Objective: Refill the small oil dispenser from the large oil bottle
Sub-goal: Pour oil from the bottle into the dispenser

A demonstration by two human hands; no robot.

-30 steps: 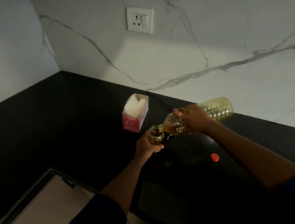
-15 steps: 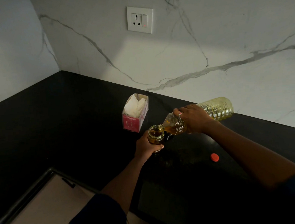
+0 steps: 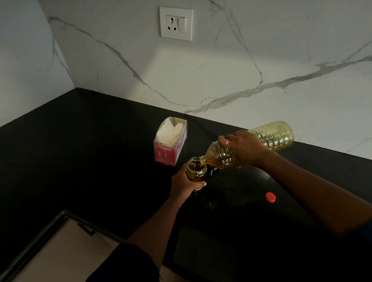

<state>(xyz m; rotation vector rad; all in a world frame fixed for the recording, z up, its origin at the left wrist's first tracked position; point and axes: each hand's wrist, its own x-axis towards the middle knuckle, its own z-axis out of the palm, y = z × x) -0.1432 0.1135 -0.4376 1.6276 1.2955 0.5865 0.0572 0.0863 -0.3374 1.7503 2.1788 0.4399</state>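
The right hand [image 3: 245,148] grips the large oil bottle [image 3: 271,136], tipped almost flat, its mouth at the rim of the small oil dispenser [image 3: 196,169]. The left hand [image 3: 184,184] wraps its fingers around the dispenser on the black counter [image 3: 70,150]; a red cap [image 3: 270,197] lies nearby

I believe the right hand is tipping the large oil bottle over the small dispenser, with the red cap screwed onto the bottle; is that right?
Not quite: the head view shows the red cap lying off on the black counter. The right hand does tip the large oil bottle over the small dispenser.
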